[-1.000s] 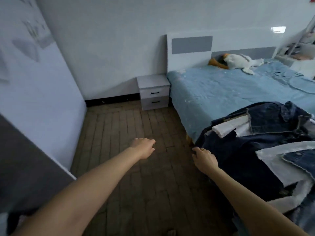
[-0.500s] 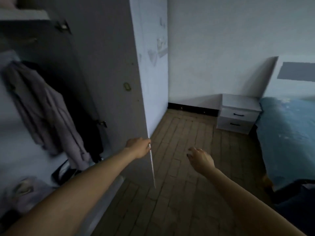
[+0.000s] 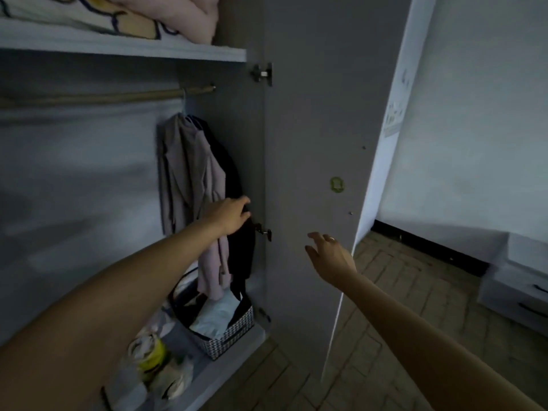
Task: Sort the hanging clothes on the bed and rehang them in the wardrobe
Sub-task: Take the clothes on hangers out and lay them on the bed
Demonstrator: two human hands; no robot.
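Reaching into the open wardrobe (image 3: 124, 51), you are stretching your left hand (image 3: 229, 215) out to the clothes that are hanging from the rail (image 3: 103, 96). Your fingers are lying fairly straight against the black garment (image 3: 241, 247), just beside the pale pinkish coat (image 3: 189, 179), and they are not gripping anything. Your right hand (image 3: 330, 256) is hovering in front of the inside of the wardrobe door (image 3: 320, 129), with its fingers spread and loose, holding nothing; a ring is showing on one finger. Both clothes are hanging at the right end of the rail, near the door hinges. Under them a patterned basket (image 3: 228, 336) is sitting on the wardrobe floor. Folded bedding (image 3: 118, 16) is lying on the top shelf. A small bedside cabinet (image 3: 522, 286) is standing off to your right.
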